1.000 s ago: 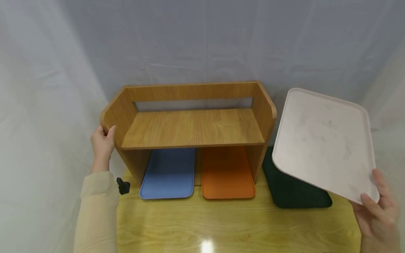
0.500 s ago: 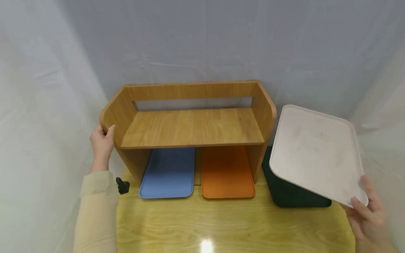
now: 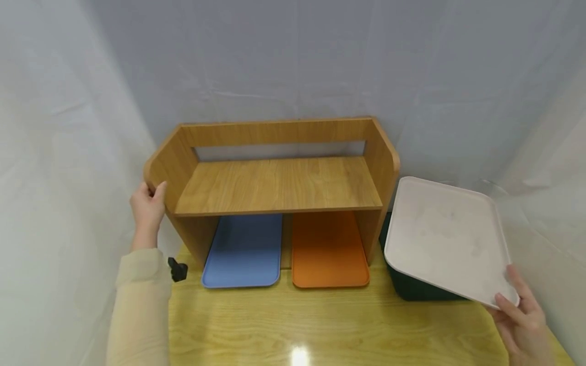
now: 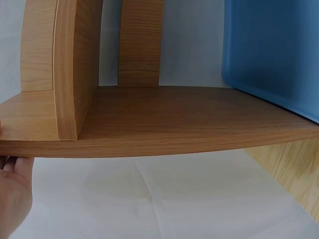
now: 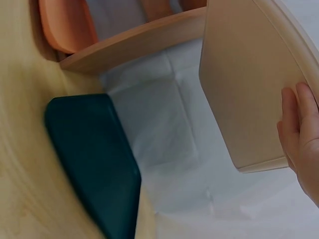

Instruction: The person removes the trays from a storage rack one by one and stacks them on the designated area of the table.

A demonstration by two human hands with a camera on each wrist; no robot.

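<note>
White tray (image 3: 446, 239) held aloft at 3 o'clock of the wooden shelf (image 3: 274, 185), pinched at its near corner by the right hand (image 3: 522, 325), thumb on top and fingers (image 5: 298, 124) curled beneath, tilted above the dark green tray (image 3: 414, 290) on the table (image 3: 320, 325). Left hand (image 3: 147, 206) wrapped round the shelf's left side panel at 9 o'clock, apparently as a brace. Blue tray (image 3: 242, 251) and orange tray (image 3: 328, 249) lying side by side in the lower bay, front ends protruding. Green tray largely covered; small black object (image 3: 177, 269) by the sleeve unidentifiable; left fingers mostly out of the wrist view.
</note>
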